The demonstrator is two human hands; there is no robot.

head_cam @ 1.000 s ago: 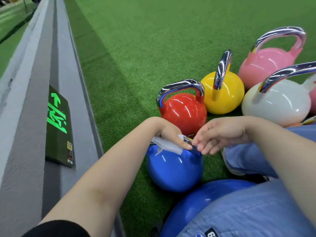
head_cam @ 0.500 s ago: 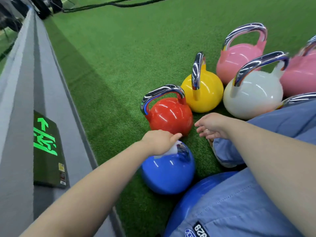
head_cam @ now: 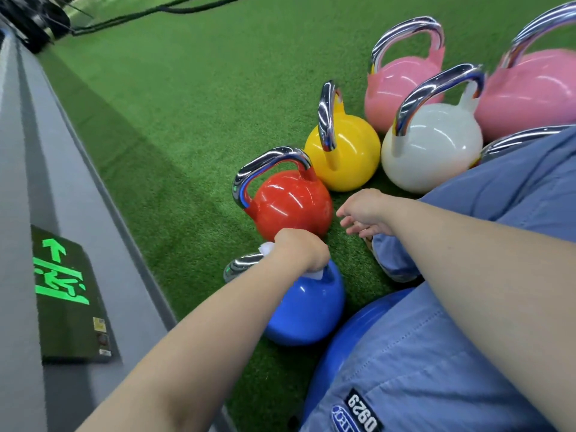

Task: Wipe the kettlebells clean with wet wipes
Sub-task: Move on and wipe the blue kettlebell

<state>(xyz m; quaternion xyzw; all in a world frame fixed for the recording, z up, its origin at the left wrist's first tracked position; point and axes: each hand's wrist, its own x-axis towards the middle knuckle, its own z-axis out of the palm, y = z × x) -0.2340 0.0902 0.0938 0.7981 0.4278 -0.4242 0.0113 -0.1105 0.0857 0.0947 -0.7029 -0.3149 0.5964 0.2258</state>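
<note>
A small blue kettlebell (head_cam: pixel 307 310) stands on the green turf near my knees. My left hand (head_cam: pixel 299 249) is closed over its chrome handle (head_cam: pixel 241 265) with a white wet wipe (head_cam: pixel 268 248) pressed under the fingers; wipe edges show on both sides of the fist. My right hand (head_cam: pixel 363 213) hovers just right of the red kettlebell (head_cam: pixel 291 202), fingers loosely spread, holding nothing. Beyond stand a yellow kettlebell (head_cam: pixel 346 151), a white one (head_cam: pixel 431 148) and two pink ones (head_cam: pixel 396 85) (head_cam: pixel 530 92).
A grey raised ledge (head_cam: pixel 46 182) runs along the left, carrying a dark box with a lit green exit sign (head_cam: pixel 64 285). My legs in blue trousers (head_cam: pixel 436 353) fill the lower right over a larger blue ball shape (head_cam: pixel 339 341). Black cables (head_cam: pixel 149 10) lie far back.
My right hand has let go of the blue kettlebell's handle and drawn away to the right. My left hand with the wipe has slid leftwards along the handle. The view has tilted.
</note>
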